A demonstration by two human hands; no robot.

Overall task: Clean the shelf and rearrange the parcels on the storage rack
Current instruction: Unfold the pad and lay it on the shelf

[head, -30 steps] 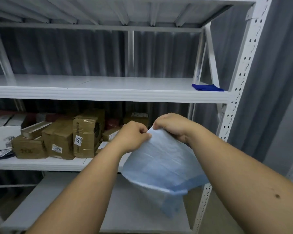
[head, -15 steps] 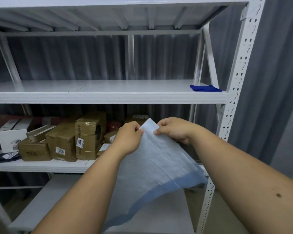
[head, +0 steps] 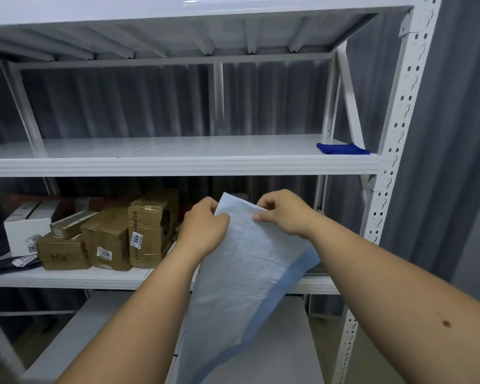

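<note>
Sheet [head: 241, 275] hanging lengthwise (corner up)

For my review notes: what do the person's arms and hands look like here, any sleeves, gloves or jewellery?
Both forearms are bare as far as the frame shows, with no sleeves in view. The left hand and right hand wear no gloves, and no rings, watch or bracelet can be seen. The right forearm has a small dark mole.

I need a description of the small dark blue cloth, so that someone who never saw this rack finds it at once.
Start at the white metal rack and find the bare middle shelf, above the one holding brown parcels. At its far right end, beside the upright, lies the dark blue cloth. It is folded flat, and far darker than the pale blue sheet in the hands.
</note>
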